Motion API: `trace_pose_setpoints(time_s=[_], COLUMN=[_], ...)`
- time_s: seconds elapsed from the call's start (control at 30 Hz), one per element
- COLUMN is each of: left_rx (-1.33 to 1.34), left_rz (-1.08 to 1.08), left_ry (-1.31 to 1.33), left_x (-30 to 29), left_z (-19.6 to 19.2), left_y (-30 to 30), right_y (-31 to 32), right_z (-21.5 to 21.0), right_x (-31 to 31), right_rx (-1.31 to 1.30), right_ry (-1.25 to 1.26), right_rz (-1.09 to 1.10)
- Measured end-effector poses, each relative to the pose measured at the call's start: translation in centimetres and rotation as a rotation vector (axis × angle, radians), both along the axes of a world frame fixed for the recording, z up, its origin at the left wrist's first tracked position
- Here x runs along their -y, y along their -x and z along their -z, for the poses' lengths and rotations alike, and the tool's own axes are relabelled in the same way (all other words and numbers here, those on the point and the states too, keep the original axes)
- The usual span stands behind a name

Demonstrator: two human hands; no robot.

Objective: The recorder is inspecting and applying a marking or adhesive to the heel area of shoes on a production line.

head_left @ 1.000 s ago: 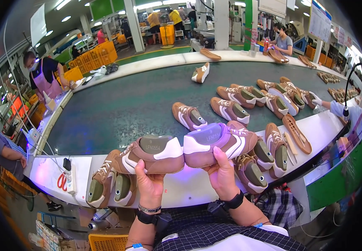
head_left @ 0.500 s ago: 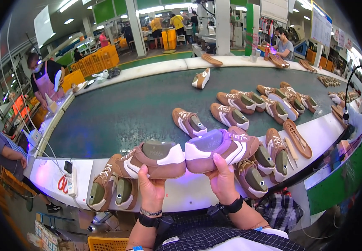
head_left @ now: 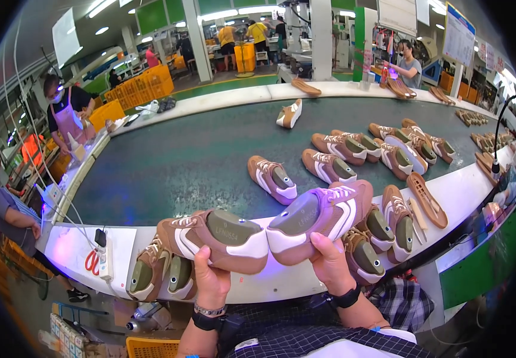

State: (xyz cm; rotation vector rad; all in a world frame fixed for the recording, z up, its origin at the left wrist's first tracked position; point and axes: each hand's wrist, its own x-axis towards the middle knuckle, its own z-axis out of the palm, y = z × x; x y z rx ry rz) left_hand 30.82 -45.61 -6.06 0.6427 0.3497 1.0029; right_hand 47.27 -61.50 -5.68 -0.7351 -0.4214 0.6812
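Observation:
Two brown sneakers with white stripes and white heels are held up over the white bench edge, heel to heel. My left hand is closed round the left sneaker, thumb on its near side, toe to the left. My right hand grips the right sneaker, toe to the upper right. A green shoe last fills each opening. Two more lasted sneakers stand beside my left hand. By my right hand stand several others, one sneaker nearest. The fingers under both held shoes are hidden.
A green conveyor belt beyond the bench carries several sneakers. On the right lie a loose sole and thin tools. Red scissors and a power strip sit at left. Co-workers stand around the line.
Both held sneakers have tilted, so their tops turn more toward me and the toes angle upward. Their heels stay close together. The whole view has shifted slightly.

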Motion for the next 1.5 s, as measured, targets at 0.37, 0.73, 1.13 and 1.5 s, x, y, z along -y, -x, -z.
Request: trace_pose_setpoints(time_s=[0.37, 0.73, 1.13, 1.5], left_rx=[-0.364, -0.249, -0.369, -1.227], left_rz=[0.278, 0.085, 0.307, 0.314], left_ry=[-0.333, -0.167, -0.213, -1.001], left_x=[-17.8, -12.6, -4.9, -9.4], left_z=[-5.7, -2.0, -1.9, 7.4], left_y=[3.7, 10.9, 3.1, -6.3], right_y=[0.8, 0.9, -7.4, -25.5], right_z=[5.3, 3.9, -4.5, -3.8], right_x=[0.7, -1.7, -32.0, -30.6], right_rx=[-0.362, -0.259, -0.016, 0.511], right_ry=[0.164, 0.198, 0.302, 0.8], right_rz=[-0.499, -0.622, -0.211, -0.13])
